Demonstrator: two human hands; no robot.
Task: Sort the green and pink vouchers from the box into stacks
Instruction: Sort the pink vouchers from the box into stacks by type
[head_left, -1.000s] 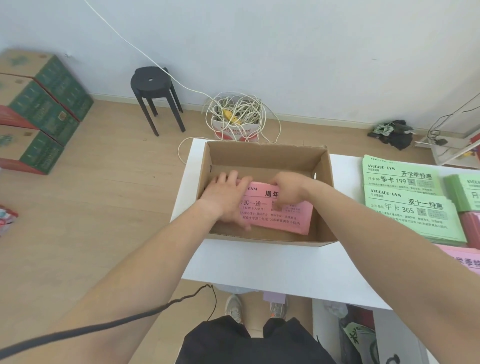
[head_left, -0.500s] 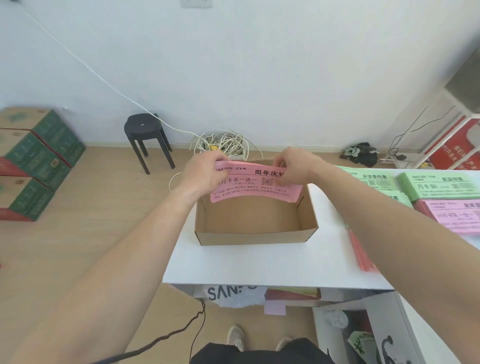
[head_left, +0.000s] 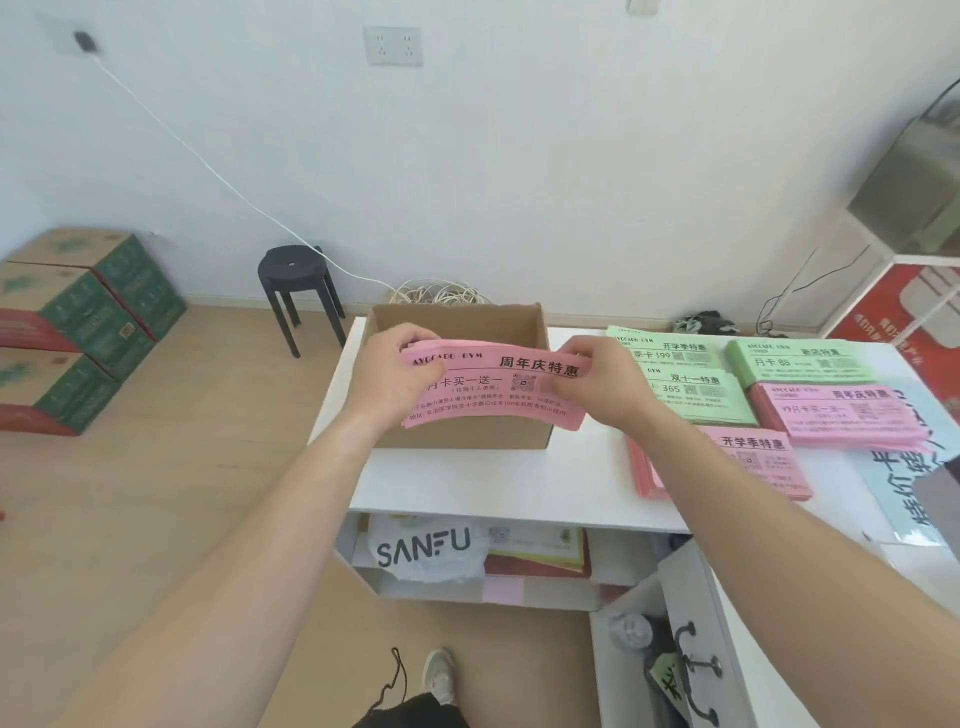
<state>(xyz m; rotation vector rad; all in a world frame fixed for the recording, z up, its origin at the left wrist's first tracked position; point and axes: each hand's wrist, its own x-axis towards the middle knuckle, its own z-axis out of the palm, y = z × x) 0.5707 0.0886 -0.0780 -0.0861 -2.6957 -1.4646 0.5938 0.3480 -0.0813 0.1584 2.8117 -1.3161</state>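
Observation:
A bundle of pink vouchers (head_left: 493, 387) hangs above the open cardboard box (head_left: 457, 325) on the white table (head_left: 519, 488). My left hand (head_left: 392, 376) grips its left end and my right hand (head_left: 605, 371) grips its right end. To the right lie sorted stacks: green vouchers (head_left: 696, 392) beside the box, another green stack (head_left: 800, 361) farther right, a pink stack (head_left: 841, 415) below that, and a pink stack (head_left: 753, 465) near the table's front, partly hidden by my right forearm.
A black stool (head_left: 296, 280) and a coil of white cable (head_left: 441, 296) stand behind the table. Green cartons (head_left: 78, 322) are piled on the floor at left. A shelf under the table holds a white bag (head_left: 426, 551) and papers.
Both hands lifted the pink bundle out of the box and now hold it above the box. The view has tilted up, showing more of the stacks at right.

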